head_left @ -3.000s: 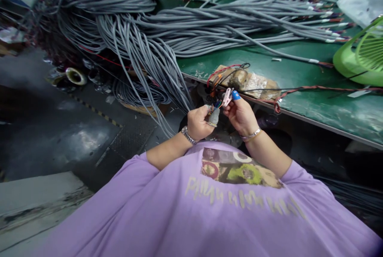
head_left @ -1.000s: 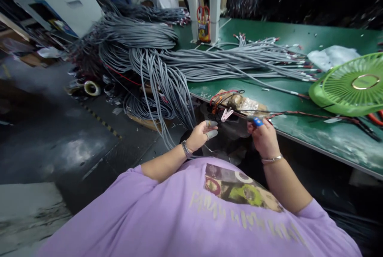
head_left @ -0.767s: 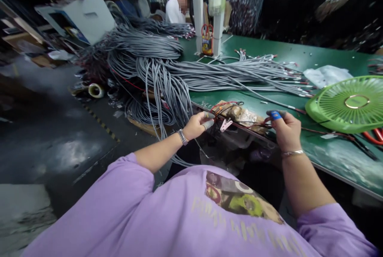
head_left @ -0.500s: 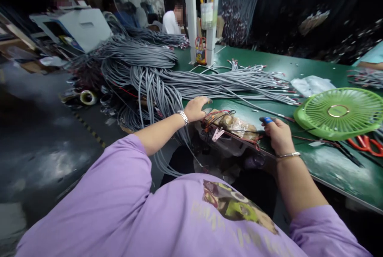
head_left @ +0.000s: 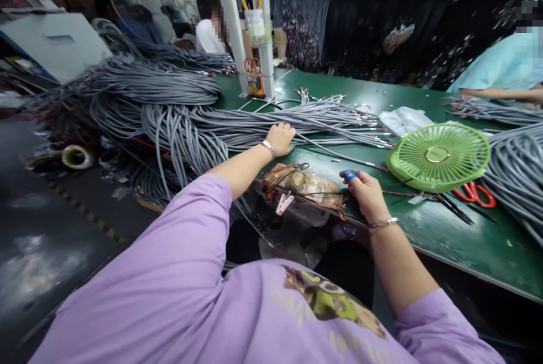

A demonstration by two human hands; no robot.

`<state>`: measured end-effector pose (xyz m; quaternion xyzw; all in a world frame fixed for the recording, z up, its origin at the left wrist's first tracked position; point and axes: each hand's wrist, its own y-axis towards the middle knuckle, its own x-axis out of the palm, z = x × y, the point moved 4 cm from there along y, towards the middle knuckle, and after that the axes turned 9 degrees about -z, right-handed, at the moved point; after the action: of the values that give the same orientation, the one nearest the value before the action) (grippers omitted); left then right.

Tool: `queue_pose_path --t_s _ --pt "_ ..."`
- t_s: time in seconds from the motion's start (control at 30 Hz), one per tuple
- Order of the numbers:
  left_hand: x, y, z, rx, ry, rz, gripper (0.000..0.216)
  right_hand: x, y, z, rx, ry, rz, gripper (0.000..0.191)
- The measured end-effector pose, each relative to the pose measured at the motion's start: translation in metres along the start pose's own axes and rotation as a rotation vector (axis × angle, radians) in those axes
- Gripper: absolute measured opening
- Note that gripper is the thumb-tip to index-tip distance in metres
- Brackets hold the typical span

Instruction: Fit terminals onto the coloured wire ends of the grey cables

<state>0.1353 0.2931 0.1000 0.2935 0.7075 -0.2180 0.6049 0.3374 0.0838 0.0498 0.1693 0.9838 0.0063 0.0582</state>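
My left hand (head_left: pixel 280 139) lies on the near side of a long bundle of grey cables (head_left: pixel 246 121), its fingers curled over a grey cable (head_left: pixel 339 156) that runs on to the right. What lies under the palm is hidden. My right hand (head_left: pixel 367 195) hovers by the table's front edge with its fingers closed; a blue band shows at the thumb, beside a dark tip. Whatever it pinches I cannot make out. Between both hands sits a plastic-wrapped brown lump (head_left: pixel 316 186) with red and black wires around it, and a pink clothes peg (head_left: pixel 284 203) is clipped at its front.
A green fan (head_left: pixel 439 156) lies right of my right hand, with red-handled scissors (head_left: pixel 475 194) and black tweezers-like tools (head_left: pixel 456 208) close by. More grey cables (head_left: pixel 520 169) pile at the far right. A white post (head_left: pixel 265 30) stands behind the bundle. A co-worker (head_left: pixel 500 67) leans in at right.
My left hand has moved forward from the table edge onto the grey cables and curled its fingers. My right hand stays beside the wrapped lump. The view has swung to the right.
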Motion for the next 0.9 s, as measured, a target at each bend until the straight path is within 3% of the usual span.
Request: queue_pose_path --t_s 0.13,0.27,0.37,0.47,0.7,0.9 --pt "0.007 -0.016 -0.031 -0.095 0.007 0.025 0.053 -0.001 0.001 0.001 0.028 -0.032 -0.001 0.033" --pt "0.02 -0.051 -0.065 -0.078 0.054 0.005 0.061 -0.001 0.002 0.0 0.053 -0.038 -0.003 0.034" --pt "0.028 -0.071 -0.076 -0.01 0.058 -0.016 0.055 -0.001 0.001 -0.002 0.054 -0.054 -0.01 0.032" --pt "0.03 -0.074 -0.071 0.035 0.038 -0.036 0.051 -0.001 0.0 -0.002 0.055 -0.078 -0.013 0.03" --pt "0.026 -0.049 -0.034 -0.083 0.011 -0.05 0.054 -0.004 0.0 0.0 0.052 -0.07 -0.013 0.029" --pt "0.037 -0.044 -0.037 -0.104 -0.056 -0.101 0.062 -0.001 -0.002 -0.005 0.019 -0.027 0.005 0.032"
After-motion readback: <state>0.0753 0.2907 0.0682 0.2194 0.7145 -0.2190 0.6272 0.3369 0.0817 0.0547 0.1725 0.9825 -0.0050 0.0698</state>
